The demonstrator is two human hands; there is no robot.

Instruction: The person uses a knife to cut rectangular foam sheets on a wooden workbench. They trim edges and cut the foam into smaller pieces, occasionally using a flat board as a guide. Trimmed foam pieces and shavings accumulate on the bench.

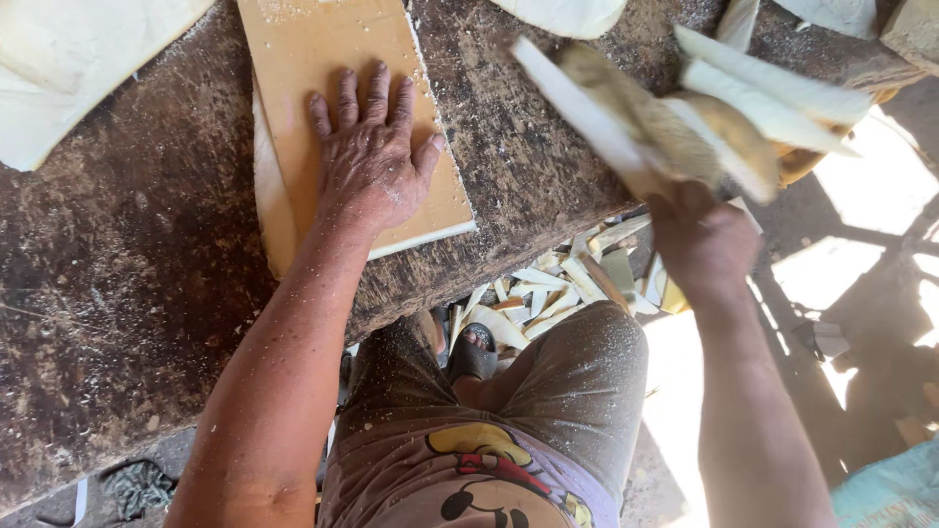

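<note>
My left hand point(369, 152) lies flat, fingers spread, on a tan rectangular board point(313, 49) that rests on a pale sheet point(272, 200) on the dark worn workbench point(127, 274). My right hand point(699, 240) is off the bench's right edge, closed around a bundle of pale cut strips point(685, 122), blurred by motion. The strips fan out above the hand, white on one side and tan on the other.
Pale sheets lie at the bench's top left point(59, 59) and top edge point(567, 15). A heap of offcut strips point(548, 293) covers the floor beside my sandalled foot point(472, 354). Sawdust dusts the bench and my shorts.
</note>
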